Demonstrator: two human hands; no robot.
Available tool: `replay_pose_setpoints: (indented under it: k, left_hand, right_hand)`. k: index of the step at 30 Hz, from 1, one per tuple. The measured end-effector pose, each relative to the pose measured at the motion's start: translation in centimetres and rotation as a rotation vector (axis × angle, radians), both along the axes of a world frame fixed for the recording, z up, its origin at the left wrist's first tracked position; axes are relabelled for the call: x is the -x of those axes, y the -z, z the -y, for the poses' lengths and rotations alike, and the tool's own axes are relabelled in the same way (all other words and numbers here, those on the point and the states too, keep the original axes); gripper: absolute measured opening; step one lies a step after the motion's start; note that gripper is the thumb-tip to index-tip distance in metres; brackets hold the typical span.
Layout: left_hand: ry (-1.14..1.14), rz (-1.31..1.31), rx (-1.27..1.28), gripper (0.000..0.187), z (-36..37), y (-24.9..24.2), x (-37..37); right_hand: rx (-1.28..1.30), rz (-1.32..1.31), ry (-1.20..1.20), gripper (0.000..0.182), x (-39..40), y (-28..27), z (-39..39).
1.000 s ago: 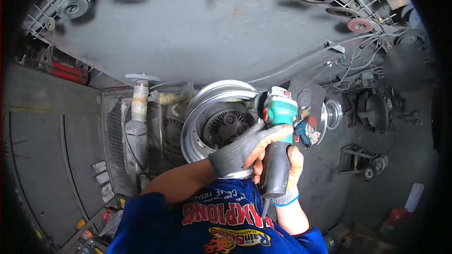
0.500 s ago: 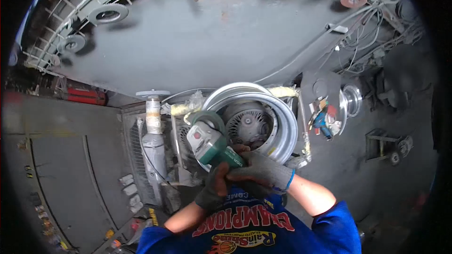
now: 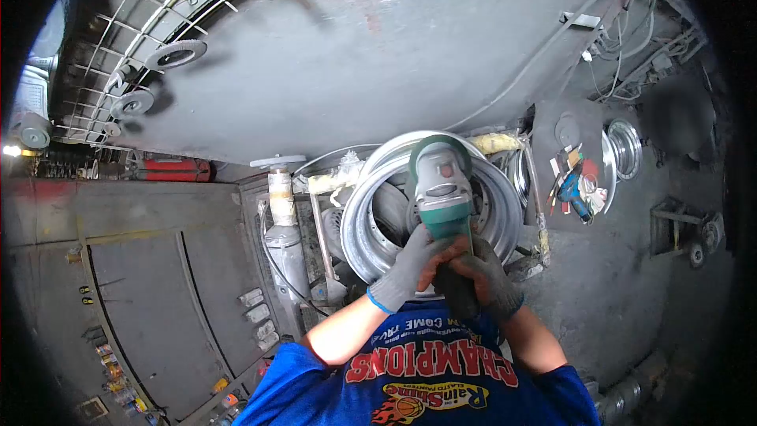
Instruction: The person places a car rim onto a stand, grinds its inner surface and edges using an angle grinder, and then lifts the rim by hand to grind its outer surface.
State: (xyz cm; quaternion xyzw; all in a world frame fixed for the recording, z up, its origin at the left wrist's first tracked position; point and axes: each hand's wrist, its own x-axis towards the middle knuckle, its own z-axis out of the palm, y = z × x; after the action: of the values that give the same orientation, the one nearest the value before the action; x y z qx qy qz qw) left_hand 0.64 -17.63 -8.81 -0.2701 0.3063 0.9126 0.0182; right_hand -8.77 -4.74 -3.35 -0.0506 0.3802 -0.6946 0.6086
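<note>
A green and grey angle grinder [image 3: 443, 181] is in both my gloved hands, its head pointing away from me. My left hand [image 3: 408, 268] wraps around the green body from the left. On the right, my right hand [image 3: 487, 274] closes around the black rear part of the tool. Beneath the grinder lies a bare silver wheel rim [image 3: 364, 229], partly hidden by the tool and my hands. The green-edged disc end [image 3: 438, 146] overlaps the rim's far side in view; whether it touches cannot be told.
A taped frame [image 3: 497, 142] surrounds the rim. Another power tool [image 3: 285, 248] with a disc stands at left. A blue drill [image 3: 574, 196] lies among small items at right, near more rims [image 3: 624, 148]. Grinding discs [image 3: 177, 55] hang on the wire rack behind; cables run along the right wall.
The grinder has swung from the rim's left side to over its middle and now points straight away from me. My left hand has shifted up onto its body. The view has shifted too.
</note>
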Motion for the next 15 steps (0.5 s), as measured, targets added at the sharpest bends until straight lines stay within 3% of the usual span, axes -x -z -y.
replay_pose_setpoints:
  k: [2, 4, 5, 6, 8, 11, 14, 15]
  left_hand:
    - [-0.109, -0.004, -0.027, 0.040, -0.3, 1.2, -0.8]
    - [-0.028, -0.035, 0.197, 0.039, -0.2, 3.0, -1.7]
    - [-0.001, -0.045, 0.274, 0.038, -0.2, 2.7, -1.8]
    - [-0.103, -0.018, 0.166, 0.036, -0.8, -0.5, -1.0]
    - [-0.201, 0.014, 0.054, 0.034, -1.2, -1.8, -0.4]
    - [-0.049, -0.103, 0.144, 0.034, -1.1, 0.0, -0.6]
    - [-0.137, -0.133, 0.079, 0.032, -1.2, 1.5, -3.0]
    - [-0.134, -0.064, 0.087, 0.032, -0.8, 1.4, -3.9]
  right_hand:
    - [0.093, 0.018, -0.040, 0.036, 0.4, 0.0, 0.2]
    - [-0.139, -0.063, -0.112, 0.040, 0.5, 0.2, 0.4]
    - [-0.135, -0.060, -0.110, 0.040, 0.5, 0.6, 0.3]
    - [-0.132, -0.098, -0.060, 0.045, 0.4, 1.1, 0.2]
    - [-0.136, -0.130, -0.005, 0.050, 0.5, 1.6, -0.4]
    - [-0.095, -0.022, -0.064, 0.052, 0.7, 1.6, -0.9]
    - [-0.181, -0.078, -0.046, 0.047, 0.1, 1.8, 0.2]
    - [-0.112, -0.208, -0.152, 0.045, 0.3, 2.6, 0.9]
